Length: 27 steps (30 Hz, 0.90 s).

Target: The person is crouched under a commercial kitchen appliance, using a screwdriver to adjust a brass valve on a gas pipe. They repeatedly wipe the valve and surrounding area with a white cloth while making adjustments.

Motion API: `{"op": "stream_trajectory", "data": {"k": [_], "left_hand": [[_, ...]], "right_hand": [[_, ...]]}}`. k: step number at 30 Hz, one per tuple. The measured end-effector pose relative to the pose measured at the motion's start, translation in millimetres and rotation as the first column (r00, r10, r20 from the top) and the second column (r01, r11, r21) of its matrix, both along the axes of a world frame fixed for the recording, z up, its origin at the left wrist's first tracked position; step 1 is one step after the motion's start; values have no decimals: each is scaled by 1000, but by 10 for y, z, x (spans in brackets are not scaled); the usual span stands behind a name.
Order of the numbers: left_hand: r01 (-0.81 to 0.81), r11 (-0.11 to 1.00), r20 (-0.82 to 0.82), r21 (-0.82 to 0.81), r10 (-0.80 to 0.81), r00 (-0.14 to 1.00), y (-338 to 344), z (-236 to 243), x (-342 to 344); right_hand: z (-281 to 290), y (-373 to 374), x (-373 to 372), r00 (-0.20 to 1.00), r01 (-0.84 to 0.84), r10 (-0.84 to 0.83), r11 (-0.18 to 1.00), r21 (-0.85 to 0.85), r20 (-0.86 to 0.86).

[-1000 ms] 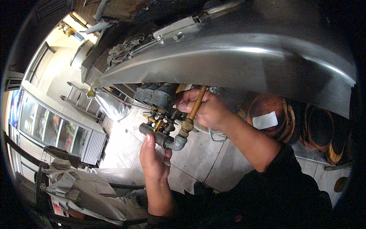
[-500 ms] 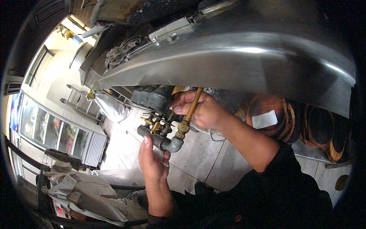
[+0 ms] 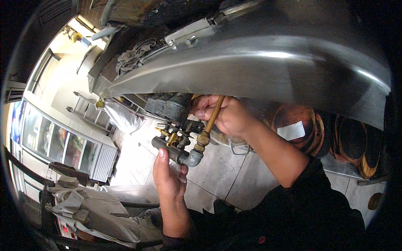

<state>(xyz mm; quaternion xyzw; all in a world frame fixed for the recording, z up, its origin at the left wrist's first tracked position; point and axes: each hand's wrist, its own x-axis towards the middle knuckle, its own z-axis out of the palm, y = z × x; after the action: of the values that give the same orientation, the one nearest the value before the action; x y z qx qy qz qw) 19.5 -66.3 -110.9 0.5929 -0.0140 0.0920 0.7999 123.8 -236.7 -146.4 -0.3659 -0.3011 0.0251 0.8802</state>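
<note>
My left hand (image 3: 169,178) is wrapped round the lower end of a dark pipe manifold (image 3: 165,145), its thumb pressed along it. The manifold carries small brass valves (image 3: 174,138) and a grey elbow (image 3: 194,159), from which a brass-coloured tube (image 3: 216,111) rises under the steel front. My right hand (image 3: 226,119) reaches behind that tube, fingers curled just beside the dark ribbed cast burners (image 3: 165,108); what they grip is partly hidden and I cannot make it out.
A stainless steel front panel (image 3: 251,71) overhangs my hands, with a crumpled rag (image 3: 132,56) above. Stacked round wooden boards (image 3: 297,115) stand at the right, near a pot handle (image 3: 238,148). A glass-fronted fridge (image 3: 58,138), a ladder (image 3: 86,108) and cloth-draped rack (image 3: 92,213) are leftward.
My right fingers have shifted slightly at the burners. The manifold dipped a little around half a second ago and is now slightly higher again, with my left hand still on it.
</note>
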Motion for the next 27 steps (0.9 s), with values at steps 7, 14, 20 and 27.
{"op": "stream_trajectory", "data": {"k": [7,14,20,27], "left_hand": [[-20,1000,-21,5,20,1000,-9,15,-6],[-24,999,-17,38,25,1000,-45,58,-31],[27,999,7,22,-28,1000,17,10,8],[-34,999,-6,5,34,999,-20,30,-6]], "right_hand": [[-9,29,4,988,150,-152,985,-85,-24],[87,17,-94,988,144,-151,973,-179,-27],[-16,87,-23,981,188,-193,967,-169,-14],[44,8,-103,1000,-19,20,998,-59,10]]}}
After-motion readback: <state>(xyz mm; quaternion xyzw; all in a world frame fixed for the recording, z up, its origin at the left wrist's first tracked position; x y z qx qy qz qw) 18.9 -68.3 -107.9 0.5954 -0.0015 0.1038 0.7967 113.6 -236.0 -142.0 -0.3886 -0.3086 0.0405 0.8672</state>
